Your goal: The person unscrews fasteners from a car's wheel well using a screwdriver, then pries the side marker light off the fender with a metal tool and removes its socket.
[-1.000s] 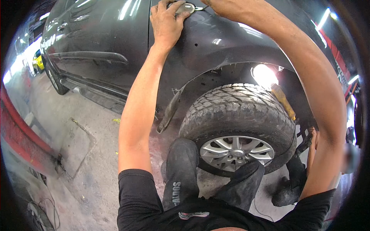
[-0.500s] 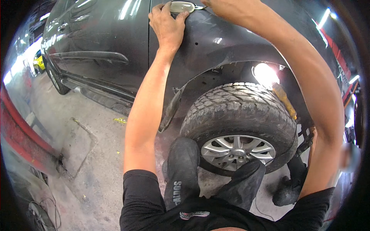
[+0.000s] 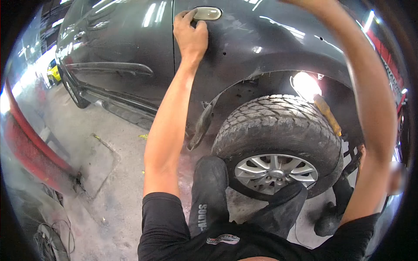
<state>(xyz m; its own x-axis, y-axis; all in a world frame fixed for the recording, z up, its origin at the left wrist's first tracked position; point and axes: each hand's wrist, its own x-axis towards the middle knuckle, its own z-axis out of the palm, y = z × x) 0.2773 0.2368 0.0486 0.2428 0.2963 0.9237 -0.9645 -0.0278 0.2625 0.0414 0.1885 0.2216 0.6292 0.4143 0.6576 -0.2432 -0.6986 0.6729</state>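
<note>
My left hand point(image 3: 190, 37) reaches up to the dark fender point(image 3: 261, 48) of a vehicle. Its fingers and thumb close around the left end of an oval, clear side marker light point(image 3: 207, 13). Whether the light sits flush in the fender cannot be made out. My right arm is raised across the wheel arch, and its hand lies beyond the top edge of the view.
A treaded tire point(image 3: 278, 126) with a silver alloy wheel point(image 3: 276, 174) stands before my knees. A lit work lamp with a yellow handle point(image 3: 327, 115) rests above it. Another person crouches at the right. A red lift post point(image 3: 35, 148) rises at the left.
My right hand has left the right end of the light, going up and right out of view with the thin tool it held there. My left hand stays at the light.
</note>
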